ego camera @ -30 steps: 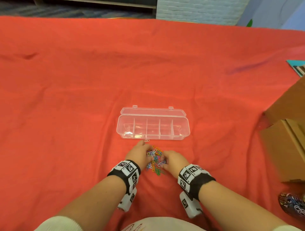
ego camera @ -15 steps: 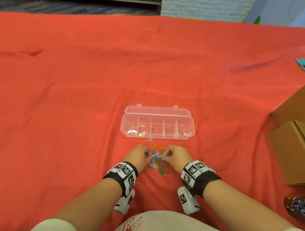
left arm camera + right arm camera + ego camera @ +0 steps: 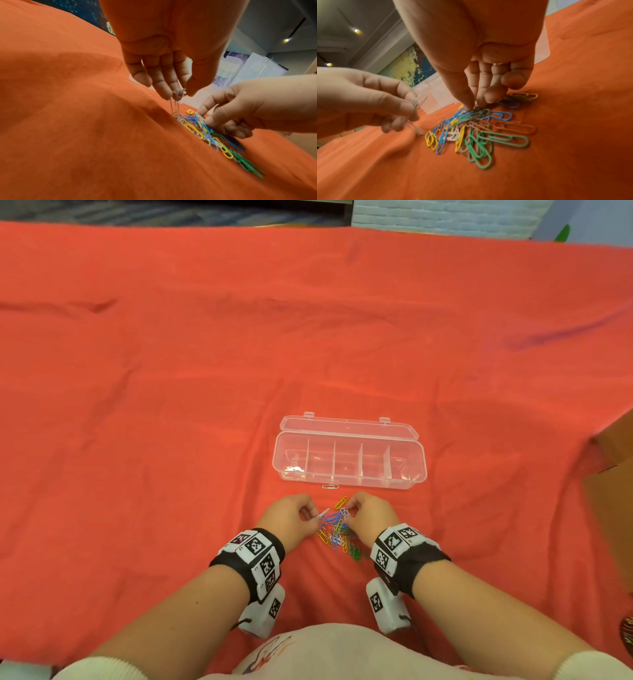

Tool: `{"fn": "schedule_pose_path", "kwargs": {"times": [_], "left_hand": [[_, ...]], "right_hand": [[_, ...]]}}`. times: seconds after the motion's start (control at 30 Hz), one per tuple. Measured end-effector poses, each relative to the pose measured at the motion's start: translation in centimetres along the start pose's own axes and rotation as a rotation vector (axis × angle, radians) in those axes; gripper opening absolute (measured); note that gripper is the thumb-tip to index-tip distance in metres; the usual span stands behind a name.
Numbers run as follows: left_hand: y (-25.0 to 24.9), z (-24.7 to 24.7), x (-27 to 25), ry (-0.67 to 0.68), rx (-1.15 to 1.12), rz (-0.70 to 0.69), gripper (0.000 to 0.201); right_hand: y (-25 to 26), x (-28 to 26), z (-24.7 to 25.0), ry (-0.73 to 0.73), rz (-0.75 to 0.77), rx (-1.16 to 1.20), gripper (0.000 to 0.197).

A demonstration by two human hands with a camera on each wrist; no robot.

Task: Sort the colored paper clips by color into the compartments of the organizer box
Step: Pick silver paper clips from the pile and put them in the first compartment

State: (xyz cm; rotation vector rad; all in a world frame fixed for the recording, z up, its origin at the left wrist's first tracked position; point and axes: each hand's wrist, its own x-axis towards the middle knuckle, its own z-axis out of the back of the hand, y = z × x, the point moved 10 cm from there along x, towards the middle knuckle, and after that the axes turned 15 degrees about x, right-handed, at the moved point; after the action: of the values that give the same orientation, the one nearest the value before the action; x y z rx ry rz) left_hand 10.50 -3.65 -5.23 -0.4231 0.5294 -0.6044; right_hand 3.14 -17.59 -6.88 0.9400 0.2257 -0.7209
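A heap of colored paper clips (image 3: 337,530) (blue, yellow, green, orange, white) lies on the red cloth in front of me. My left hand (image 3: 291,515) pinches a few white clips (image 3: 178,94) just above the heap's left edge; one dangles from my fingertips. My right hand (image 3: 370,513) reaches down into the heap (image 3: 479,128), thumb and forefinger pinching a white clip (image 3: 200,117). The clear organizer box (image 3: 349,455) stands open beyond the heap, with several compartments. Something pale glints in its leftmost compartment. One white clip (image 3: 330,486) lies alone against the box's front wall.
The red cloth (image 3: 171,405) covers the whole table, with shallow wrinkles. Cardboard boxes (image 3: 616,446) stand at the right edge. A dark patterned object (image 3: 627,631) sits at the lower right corner.
My hands have drawn slightly apart. The left hand has lifted its white clips up and left off the heap. The right hand stays at the heap's far edge.
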Motion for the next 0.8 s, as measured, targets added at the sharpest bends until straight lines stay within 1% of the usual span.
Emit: {"fn": "schedule_pose_path", "kwargs": {"times": [0.1,0.2,0.27,0.37,0.43,0.53,0.67,0.73,0.8], "left_hand": [[0.5,0.2,0.1,0.016,-0.033,0.005,0.013],[0.9,0.3,0.2,0.017,-0.038,-0.001,0.023],[0.9,0.6,0.3,0.019,-0.024,-0.008,0.021],[1.2,1.0,0.3,0.004,-0.078,0.010,0.011],[1.7,1.2,0.4,-0.007,-0.133,0.029,0.012],[2.5,1.4,0.5,-0.009,-0.154,0.046,0.021],[2.8,2.4,0.7,-0.060,-0.153,0.025,0.017],[2.9,2.7,0.9,-0.059,-0.223,0.034,0.017],[3.2,2.7,1.2,-0.045,-0.317,0.055,0.021]], "right_hand": [[0.0,-0.1,-0.2,-0.021,-0.018,0.018,0.013],[0.1,0.0,-0.6,-0.002,-0.050,0.035,0.012],[0.1,0.1,-0.9,0.016,-0.073,0.042,0.012],[-0.1,0.3,-1.1,0.037,-0.094,0.046,0.022],[-0.1,0.2,-1.0,0.046,-0.088,0.060,0.025],[-0.3,0.1,-0.3,0.037,-0.074,0.104,0.023],[-0.1,-0.2,1.0,-0.005,-0.055,0.223,0.020],[0.6,-0.4,1.3,0.027,-0.048,0.257,0.018],[1.5,-0.7,1.4,0.060,-0.042,0.301,0.013]]}}
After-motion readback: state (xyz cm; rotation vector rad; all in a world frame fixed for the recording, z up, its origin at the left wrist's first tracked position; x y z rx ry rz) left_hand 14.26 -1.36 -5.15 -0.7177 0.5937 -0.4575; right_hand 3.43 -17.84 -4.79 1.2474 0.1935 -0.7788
